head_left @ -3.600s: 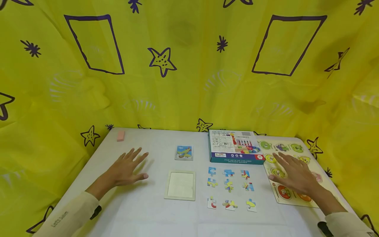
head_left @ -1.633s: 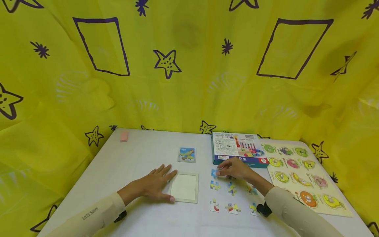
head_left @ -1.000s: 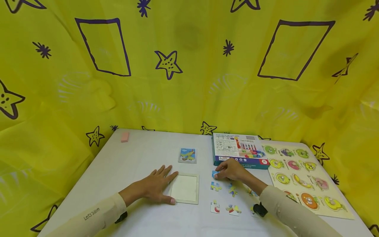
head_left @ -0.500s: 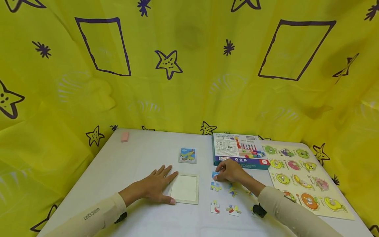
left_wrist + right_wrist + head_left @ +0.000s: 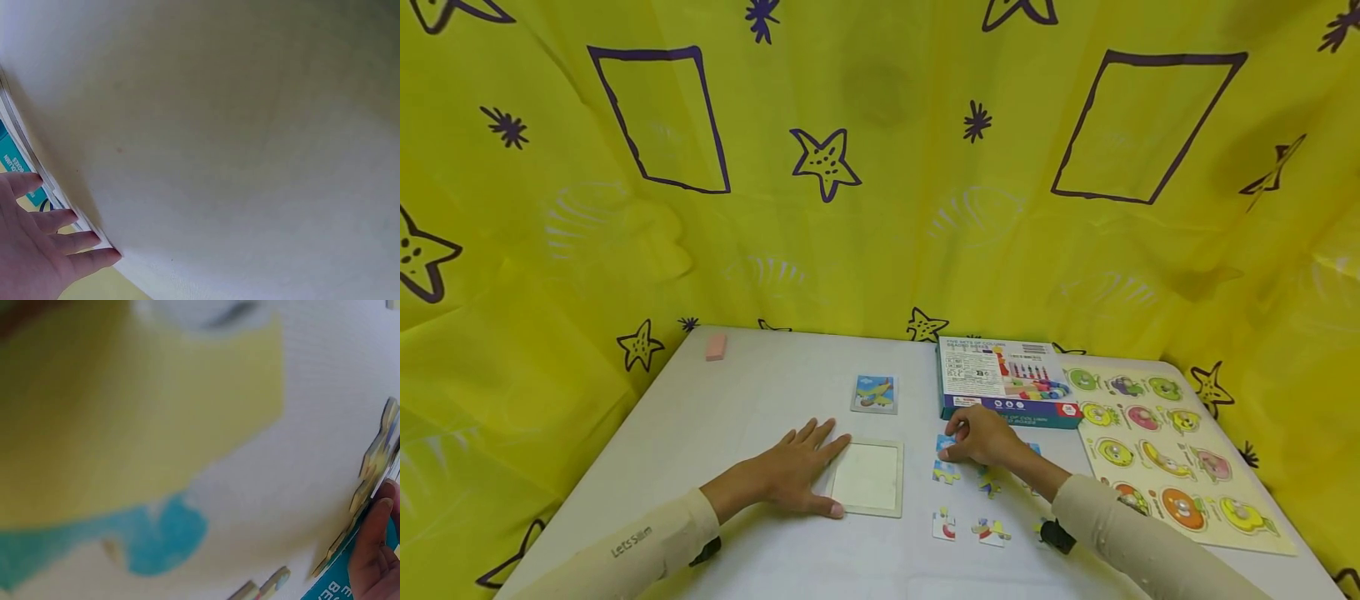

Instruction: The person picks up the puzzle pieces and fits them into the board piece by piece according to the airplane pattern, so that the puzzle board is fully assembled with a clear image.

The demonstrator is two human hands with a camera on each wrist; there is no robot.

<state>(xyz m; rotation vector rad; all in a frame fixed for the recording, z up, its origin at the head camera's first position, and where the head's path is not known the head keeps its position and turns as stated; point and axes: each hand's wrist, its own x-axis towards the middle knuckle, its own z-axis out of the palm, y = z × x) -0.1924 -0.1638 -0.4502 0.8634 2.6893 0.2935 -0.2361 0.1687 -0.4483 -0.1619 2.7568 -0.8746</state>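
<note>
Blue puzzle piece (image 5: 945,442) lies pinched at the right hand's (image 5: 982,437) fingertips. Left hand (image 5: 795,469), fingers spread, touches the frame (image 5: 898,481).

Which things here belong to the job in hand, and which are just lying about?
Apparently in use:
puzzle pieces, right hand at one
frame, left hand at its edge
airplane picture, likely the reference

Seemingly just lying about:
pink block
bead box
fruit board

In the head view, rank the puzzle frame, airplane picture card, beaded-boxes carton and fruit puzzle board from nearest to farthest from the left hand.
From the left hand:
1. Puzzle frame: immediately right.
2. Airplane picture card: just beyond the frame.
3. Beaded-boxes carton: farther right, toward the back.
4. Fruit puzzle board: far right.
</note>
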